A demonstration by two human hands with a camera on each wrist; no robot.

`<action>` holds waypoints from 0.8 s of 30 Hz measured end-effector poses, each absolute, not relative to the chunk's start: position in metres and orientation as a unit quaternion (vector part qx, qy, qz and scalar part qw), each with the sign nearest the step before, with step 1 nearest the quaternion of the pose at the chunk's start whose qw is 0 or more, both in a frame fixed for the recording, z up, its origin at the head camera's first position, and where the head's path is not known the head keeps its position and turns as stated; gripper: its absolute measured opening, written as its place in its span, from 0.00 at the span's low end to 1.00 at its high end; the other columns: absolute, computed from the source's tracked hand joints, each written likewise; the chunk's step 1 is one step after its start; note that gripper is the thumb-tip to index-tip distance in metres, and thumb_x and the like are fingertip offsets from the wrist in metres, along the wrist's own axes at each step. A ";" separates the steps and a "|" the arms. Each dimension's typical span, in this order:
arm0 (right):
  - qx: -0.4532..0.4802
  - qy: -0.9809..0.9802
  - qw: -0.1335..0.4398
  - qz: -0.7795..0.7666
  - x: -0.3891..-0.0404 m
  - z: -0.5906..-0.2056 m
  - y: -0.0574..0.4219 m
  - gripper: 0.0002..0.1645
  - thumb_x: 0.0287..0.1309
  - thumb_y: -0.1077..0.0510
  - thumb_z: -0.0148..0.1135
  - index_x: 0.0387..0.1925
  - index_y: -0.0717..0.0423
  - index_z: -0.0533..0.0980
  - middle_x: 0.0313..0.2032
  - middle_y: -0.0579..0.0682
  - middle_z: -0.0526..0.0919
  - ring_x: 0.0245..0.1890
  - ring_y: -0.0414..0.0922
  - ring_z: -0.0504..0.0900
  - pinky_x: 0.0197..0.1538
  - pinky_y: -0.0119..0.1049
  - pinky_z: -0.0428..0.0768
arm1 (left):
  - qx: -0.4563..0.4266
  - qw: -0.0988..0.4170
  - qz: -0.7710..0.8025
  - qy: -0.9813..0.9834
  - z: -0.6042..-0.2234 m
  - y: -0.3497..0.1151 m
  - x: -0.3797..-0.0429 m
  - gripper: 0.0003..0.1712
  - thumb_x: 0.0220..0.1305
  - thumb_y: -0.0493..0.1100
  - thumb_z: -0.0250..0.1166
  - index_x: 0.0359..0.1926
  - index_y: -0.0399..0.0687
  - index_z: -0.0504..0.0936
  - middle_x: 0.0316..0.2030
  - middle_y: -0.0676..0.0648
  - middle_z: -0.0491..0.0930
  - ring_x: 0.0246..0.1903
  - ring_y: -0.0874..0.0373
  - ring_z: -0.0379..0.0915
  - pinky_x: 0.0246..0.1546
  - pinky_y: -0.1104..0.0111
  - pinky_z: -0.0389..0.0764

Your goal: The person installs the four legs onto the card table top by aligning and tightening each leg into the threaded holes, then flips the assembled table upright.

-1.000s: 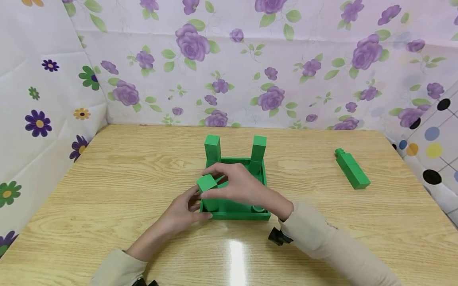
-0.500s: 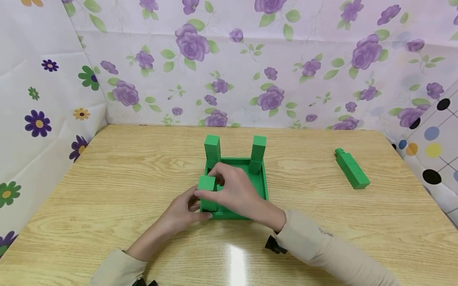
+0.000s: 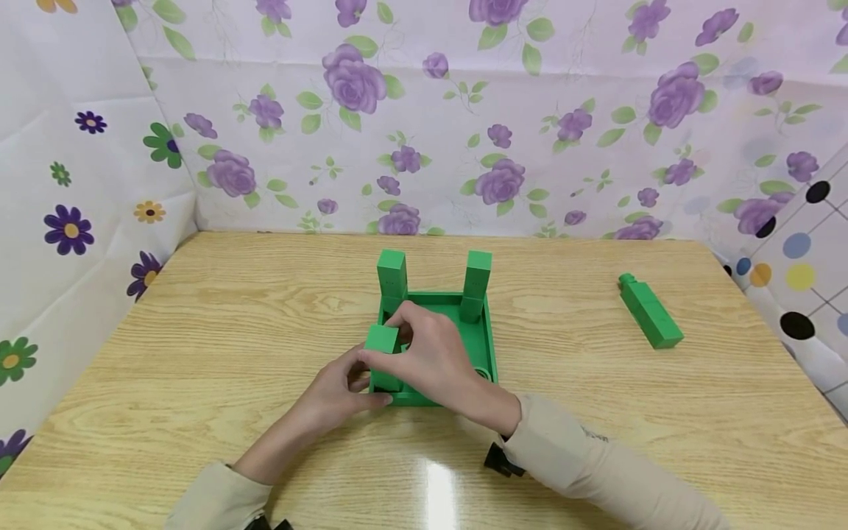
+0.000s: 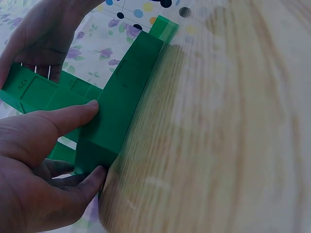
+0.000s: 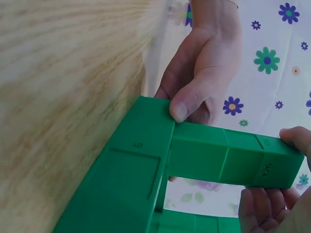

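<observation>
A shallow green square tray [image 3: 414, 400] with raised walls lies on the table. At its front left corner stands a green square post [image 3: 382, 338], squared with the walls. My right hand [image 3: 430, 357] pinches the upper end of this post between thumb and fingers. Around the tray's front left corner my left hand [image 3: 341, 386] holds on, its thumb against the tray and fingers at the outer wall. The left wrist view shows the post [image 4: 46, 92] meeting the tray wall [image 4: 119, 92]. The right wrist view also shows the post [image 5: 218, 150], marked with small numbers.
Two similar posts, back left [image 3: 392, 272] and back right [image 3: 478, 272], stand in the tray's far corners. A round green ring [image 3: 483, 374] shows at the front right corner. On the table's right side lies a loose green post [image 3: 651, 313] with a threaded-looking knob.
The front left post has turned from an angled position to square with the tray. My right hand has shifted and rotated slightly with it; my left hand has stayed in place.
</observation>
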State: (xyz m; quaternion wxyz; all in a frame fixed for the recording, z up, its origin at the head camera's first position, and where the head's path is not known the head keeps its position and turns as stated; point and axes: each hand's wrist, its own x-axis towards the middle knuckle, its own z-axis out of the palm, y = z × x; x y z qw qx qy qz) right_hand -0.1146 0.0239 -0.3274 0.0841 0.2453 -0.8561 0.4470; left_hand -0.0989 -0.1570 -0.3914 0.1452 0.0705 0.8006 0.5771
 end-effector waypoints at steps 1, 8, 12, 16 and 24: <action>0.240 -0.857 0.082 0.449 -0.114 -0.327 0.024 0.18 0.46 0.49 0.77 0.31 0.52 0.76 0.26 0.40 0.78 0.28 0.39 0.77 0.29 0.29 0.76 | 0.072 0.145 0.577 0.801 -0.391 -0.157 -0.099 0.40 0.53 0.36 0.74 0.67 0.47 0.68 0.63 0.46 0.69 0.64 0.49 0.64 0.64 0.54 0.66; 0.211 -0.859 0.065 0.463 -0.112 -0.326 0.024 0.19 0.46 0.48 0.76 0.32 0.52 0.76 0.28 0.42 0.78 0.30 0.39 0.77 0.32 0.31 0.77 | 0.078 0.143 0.578 0.800 -0.388 -0.155 -0.099 0.38 0.54 0.36 0.74 0.65 0.44 0.69 0.63 0.45 0.68 0.64 0.47 0.64 0.65 0.53 0.65; 0.209 -0.860 0.057 0.463 -0.113 -0.324 0.025 0.18 0.47 0.48 0.76 0.32 0.52 0.76 0.28 0.42 0.78 0.31 0.39 0.76 0.33 0.31 0.77 | 0.077 0.141 0.571 0.805 -0.386 -0.154 -0.099 0.38 0.54 0.37 0.74 0.65 0.45 0.69 0.63 0.45 0.69 0.64 0.47 0.63 0.65 0.53 0.65; 0.215 -0.859 0.039 0.462 -0.114 -0.322 0.027 0.19 0.48 0.48 0.75 0.33 0.53 0.76 0.29 0.42 0.77 0.32 0.40 0.76 0.34 0.31 0.77 | 0.074 0.142 0.563 0.811 -0.386 -0.153 -0.099 0.39 0.54 0.37 0.74 0.66 0.46 0.69 0.63 0.46 0.69 0.64 0.47 0.64 0.64 0.54 0.66; 0.207 -0.865 -0.001 0.456 -0.116 -0.318 0.027 0.22 0.47 0.46 0.76 0.36 0.53 0.76 0.30 0.41 0.77 0.32 0.39 0.74 0.35 0.32 0.77 | 0.078 0.142 0.555 0.816 -0.388 -0.153 -0.097 0.40 0.54 0.38 0.74 0.67 0.49 0.68 0.62 0.47 0.70 0.64 0.48 0.63 0.64 0.54 0.66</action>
